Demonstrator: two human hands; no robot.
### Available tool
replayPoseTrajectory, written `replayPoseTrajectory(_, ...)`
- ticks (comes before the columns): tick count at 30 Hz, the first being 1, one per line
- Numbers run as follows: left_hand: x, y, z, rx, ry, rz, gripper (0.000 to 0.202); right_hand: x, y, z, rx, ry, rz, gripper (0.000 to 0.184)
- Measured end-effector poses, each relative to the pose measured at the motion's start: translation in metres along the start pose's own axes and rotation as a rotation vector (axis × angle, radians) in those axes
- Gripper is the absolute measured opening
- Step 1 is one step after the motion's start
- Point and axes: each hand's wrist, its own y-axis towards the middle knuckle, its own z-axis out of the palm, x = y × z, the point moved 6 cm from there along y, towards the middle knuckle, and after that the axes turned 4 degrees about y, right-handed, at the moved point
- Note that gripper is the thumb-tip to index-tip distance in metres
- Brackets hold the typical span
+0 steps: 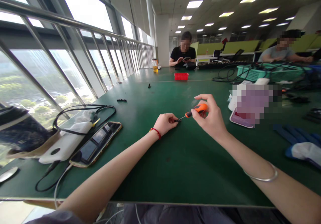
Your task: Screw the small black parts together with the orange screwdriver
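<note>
Near the middle of the green table, my left hand [165, 123] pinches a small black part [178, 120] whose kind is too small to make out. My right hand [210, 115] grips a screwdriver [200, 108] with an orange and black handle between thumb and fingers, the index finger raised. The screwdriver slants down to the left, and its metal shaft reaches the black part at my left fingertips. Whether the tip sits in a screw cannot be seen.
On the left lie a phone [96, 145], a white power bank [66, 142] and looped black cable [82, 106]. A red basket [181, 76] stands ahead. To the right are a purple phone [247, 108], a blue and white glove [304, 150] and a green basket [271, 73]. Two people sit beyond.
</note>
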Motion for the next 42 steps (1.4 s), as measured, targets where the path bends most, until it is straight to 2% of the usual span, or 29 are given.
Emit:
replayPoseTrajectory(3,0.0,-0.0002,0.0003,0.001,-0.011,0.005,0.015,0.0017,0.0001,0.0001,-0.005,-0.043,-0.013,0.036)
replayPoseTrajectory(9,0.0003,-0.0003,0.0001,-0.008,-0.008,-0.002,0.014,0.0014,-0.0013,0.0034,0.039,-0.024,0.04,0.022)
replayPoseTrajectory(14,-0.0016,-0.0008,-0.0012,-0.007,-0.005,-0.001,0.013,0.0,-0.0016,0.0014,-0.003,-0.003,-0.009,0.033)
replayPoseTrajectory(18,0.0001,-0.0003,-0.0004,-0.007,-0.008,-0.001,0.014,-0.0012,-0.0004,0.0017,0.0,-0.079,0.055,0.028)
replayPoseTrajectory(22,0.0013,0.0,0.0006,-0.006,-0.002,0.004,0.014,0.0008,-0.0004,0.0031,0.026,-0.011,0.075,0.022)
replayPoseTrajectory(28,0.0005,-0.0002,0.0003,-0.007,-0.002,0.004,0.015,0.0008,-0.0011,0.0003,-0.025,-0.06,-0.004,0.037)
replayPoseTrajectory(32,-0.0002,-0.0003,0.0001,-0.01,0.002,0.0,0.014,0.0006,-0.0012,0.0009,0.001,-0.143,0.027,0.033)
replayPoseTrajectory(36,-0.0005,-0.0005,-0.0002,-0.01,0.004,-0.006,0.014,0.0001,-0.0012,0.0018,0.032,-0.079,0.066,0.027)
replayPoseTrajectory(40,-0.0008,-0.0006,-0.0001,-0.005,0.0,0.0,0.014,0.001,-0.001,0.0,-0.005,-0.08,0.031,0.036)
replayPoseTrajectory(42,-0.0005,-0.0005,-0.0001,-0.006,0.0,-0.001,0.014,0.0012,-0.0012,-0.0005,-0.018,-0.123,0.032,0.035)
